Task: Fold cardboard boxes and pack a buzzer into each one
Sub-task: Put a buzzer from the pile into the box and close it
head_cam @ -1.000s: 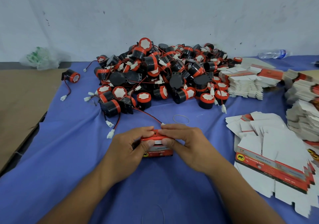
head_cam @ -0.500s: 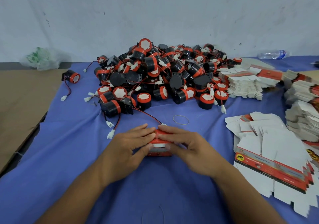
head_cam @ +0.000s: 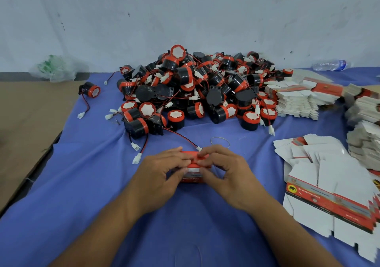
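While the small red box [head_cam: 195,177] is sitting on the blue cloth [head_cam: 82,184] right in front of me, I am gripping it from both sides: my left hand [head_cam: 158,176] is curling around its left end and my right hand [head_cam: 228,174] around its right, fingertips of both pressing on the top flap. A heap of black-and-red buzzers [head_cam: 195,89] is lying beyond it, one lead [head_cam: 181,136] trailing to just beside my right fingers. A rubber band [head_cam: 220,141] is lying between heap and box. Flat box blanks [head_cam: 333,184] are fanning out at my right.
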The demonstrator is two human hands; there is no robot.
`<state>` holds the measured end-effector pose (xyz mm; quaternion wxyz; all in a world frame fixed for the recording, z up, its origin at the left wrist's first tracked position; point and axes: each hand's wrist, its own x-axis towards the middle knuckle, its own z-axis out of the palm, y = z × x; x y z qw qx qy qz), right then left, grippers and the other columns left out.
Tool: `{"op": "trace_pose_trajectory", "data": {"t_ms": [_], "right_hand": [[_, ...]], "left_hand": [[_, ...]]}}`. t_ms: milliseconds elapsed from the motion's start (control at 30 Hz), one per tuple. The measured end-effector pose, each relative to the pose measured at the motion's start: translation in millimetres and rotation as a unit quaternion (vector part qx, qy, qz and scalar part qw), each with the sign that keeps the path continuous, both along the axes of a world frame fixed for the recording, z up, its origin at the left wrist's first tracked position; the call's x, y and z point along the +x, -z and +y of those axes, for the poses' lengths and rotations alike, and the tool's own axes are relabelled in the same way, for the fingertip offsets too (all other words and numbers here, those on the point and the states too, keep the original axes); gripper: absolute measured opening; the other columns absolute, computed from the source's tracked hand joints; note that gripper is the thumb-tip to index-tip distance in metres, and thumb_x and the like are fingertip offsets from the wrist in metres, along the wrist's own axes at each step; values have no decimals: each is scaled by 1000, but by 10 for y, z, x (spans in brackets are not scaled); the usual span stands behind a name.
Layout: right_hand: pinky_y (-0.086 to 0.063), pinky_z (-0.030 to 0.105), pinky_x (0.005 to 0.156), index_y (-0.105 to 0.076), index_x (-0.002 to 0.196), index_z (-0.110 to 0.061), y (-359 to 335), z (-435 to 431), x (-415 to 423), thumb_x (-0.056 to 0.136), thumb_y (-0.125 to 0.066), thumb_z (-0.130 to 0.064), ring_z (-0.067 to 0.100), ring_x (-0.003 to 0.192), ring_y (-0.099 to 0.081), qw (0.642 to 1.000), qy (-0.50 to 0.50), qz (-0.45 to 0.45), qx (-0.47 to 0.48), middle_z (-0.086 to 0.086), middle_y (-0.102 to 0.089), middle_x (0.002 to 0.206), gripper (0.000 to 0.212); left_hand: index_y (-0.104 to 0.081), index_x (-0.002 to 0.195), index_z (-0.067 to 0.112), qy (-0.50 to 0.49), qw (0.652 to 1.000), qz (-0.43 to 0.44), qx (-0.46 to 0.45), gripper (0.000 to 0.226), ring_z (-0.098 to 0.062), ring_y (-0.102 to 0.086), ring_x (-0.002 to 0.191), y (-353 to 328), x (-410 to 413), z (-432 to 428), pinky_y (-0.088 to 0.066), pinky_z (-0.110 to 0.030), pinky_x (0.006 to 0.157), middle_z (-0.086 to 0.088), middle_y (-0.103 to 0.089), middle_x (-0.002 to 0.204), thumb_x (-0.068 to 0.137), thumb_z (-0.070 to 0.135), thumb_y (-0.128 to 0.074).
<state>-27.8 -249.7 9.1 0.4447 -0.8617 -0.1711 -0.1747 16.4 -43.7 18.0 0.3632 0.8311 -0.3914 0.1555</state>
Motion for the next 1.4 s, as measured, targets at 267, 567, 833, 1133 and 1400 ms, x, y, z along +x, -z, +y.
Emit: {"op": "trace_pose_trajectory", "data": {"t_ms": [267,567,833,1133,1400], "right_hand": [[-42,30,111,-76,104,-4,-4,-31,39,92,-65,3,14,130,-54,999,-17,-34,-38,0,-68,120,18],[-51,23,86,-64,99,-12,20,0,83,93,-66,-5,14,108,-59,998,-36,40,19,-3,-55,125,9],[-46,31,96,-69,103,-7,31,-72,95,97,-63,-16,17,115,-55,983,-42,-85,-154,0,-55,131,12],[-49,17,80,-64,104,-16,66,162,88,93,-67,-13,9,105,-57,996,28,32,78,-3,-53,118,12],[-51,19,80,-57,80,-35,11,351,97,89,-69,-27,1,103,-56,985,74,93,128,-16,-53,108,17]], "left_hand": [[-77,98,8,72,997,27,-11,15,6,-43,132,-32,92,49,-37,-20,110,11,-63,128,86,2,-71],[-71,112,3,17,986,132,-99,30,-9,-45,134,83,93,22,-43,-21,106,13,-64,118,88,-12,-62],[-74,109,4,34,993,-105,49,24,-27,-54,127,92,117,103,-48,-29,101,-3,-66,125,86,8,-71],[-21,145,42,-37,971,220,-80,94,14,-38,129,171,25,-17,-40,-16,105,31,-32,144,73,49,-80],[-25,148,30,-83,978,166,-91,110,30,-38,112,169,-53,-162,-36,5,82,63,-21,120,55,47,-82]]}}
